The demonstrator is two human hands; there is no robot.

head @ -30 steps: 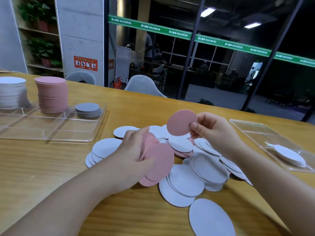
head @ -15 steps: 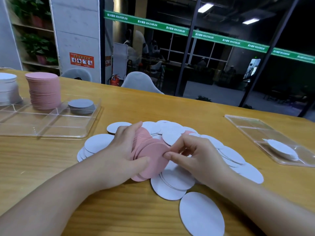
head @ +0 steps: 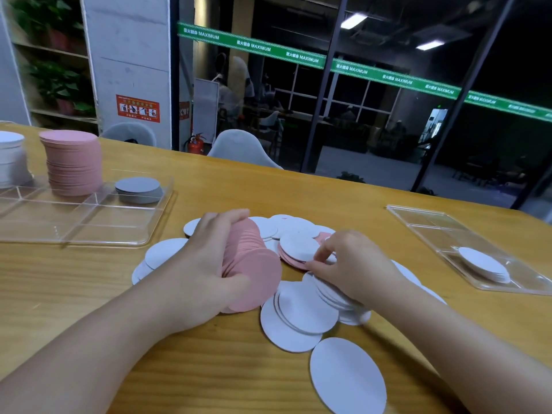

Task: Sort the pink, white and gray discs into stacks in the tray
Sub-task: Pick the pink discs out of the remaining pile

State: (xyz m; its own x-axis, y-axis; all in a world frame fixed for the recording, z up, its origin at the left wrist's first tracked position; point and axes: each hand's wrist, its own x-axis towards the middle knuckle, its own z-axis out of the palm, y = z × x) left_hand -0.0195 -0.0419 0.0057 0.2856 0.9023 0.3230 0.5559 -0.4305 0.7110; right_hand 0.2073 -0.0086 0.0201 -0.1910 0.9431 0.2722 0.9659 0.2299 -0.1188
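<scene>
My left hand [head: 206, 264] grips a bundle of pink discs [head: 254, 270] held on edge above the table. To its right, my right hand [head: 349, 264] reaches into the loose pile of white discs [head: 298, 312], its fingertips pinching the edge of a pink disc [head: 291, 259] that lies under a white one. At far left the clear tray [head: 89, 222] holds a tall pink stack [head: 73, 162], a white stack [head: 10, 158] and a low gray stack [head: 139, 189].
A second clear tray [head: 442, 231] at the right holds a few white discs [head: 484, 264]. One white disc [head: 348, 375] lies apart near the table's front edge. Chairs stand behind the far table edge.
My right hand brought a raised pink disc down to the bundle in my left hand, then moved right into the pile and took the edge of another pink disc.
</scene>
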